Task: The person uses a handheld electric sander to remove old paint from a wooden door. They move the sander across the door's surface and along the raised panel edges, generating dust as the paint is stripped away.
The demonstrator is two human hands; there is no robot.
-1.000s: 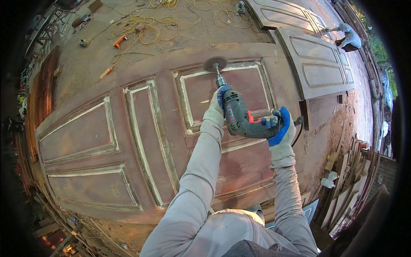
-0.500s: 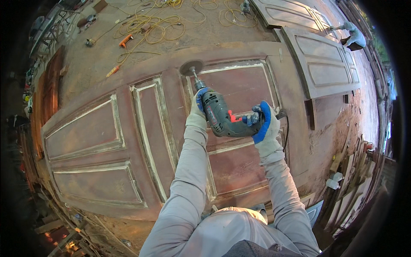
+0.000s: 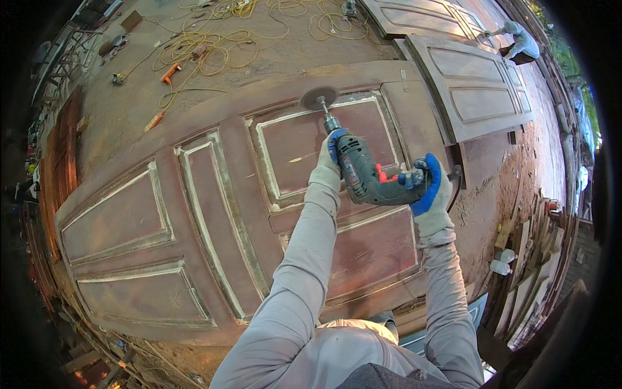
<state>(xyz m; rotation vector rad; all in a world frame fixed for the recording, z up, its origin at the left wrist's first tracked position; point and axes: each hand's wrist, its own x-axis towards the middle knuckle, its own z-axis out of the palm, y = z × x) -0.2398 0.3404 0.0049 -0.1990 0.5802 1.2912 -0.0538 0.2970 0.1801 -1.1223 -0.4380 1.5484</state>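
Observation:
A dark grey corded drill [image 3: 361,170] with a red trigger is in both my gloved hands, over a reddish-brown panelled door [image 3: 253,149]. My left hand [image 3: 329,150] is closed around the front of the drill, behind the chuck. Around the rear handle wraps my right hand [image 3: 433,188], its fingers near the trigger. A round sanding disc [image 3: 319,98] on the chuck is at the far edge moulding of the upper right panel; whether it touches the wood I cannot tell. Pale sanded strips border the door's panels.
Yellow cords [image 3: 214,48] lie tangled on the ground beyond the door, with an orange tool [image 3: 170,72] among them. More grey panelled doors [image 3: 470,87] lie at the far right, where another person [image 3: 520,44] crouches. Wood planks [image 3: 534,279] and white jugs [image 3: 501,262] are at right.
Both my hands and the drill have shifted right along the door, carrying the disc from the panel's left corner toward the middle of its far edge. The view has shifted slightly.

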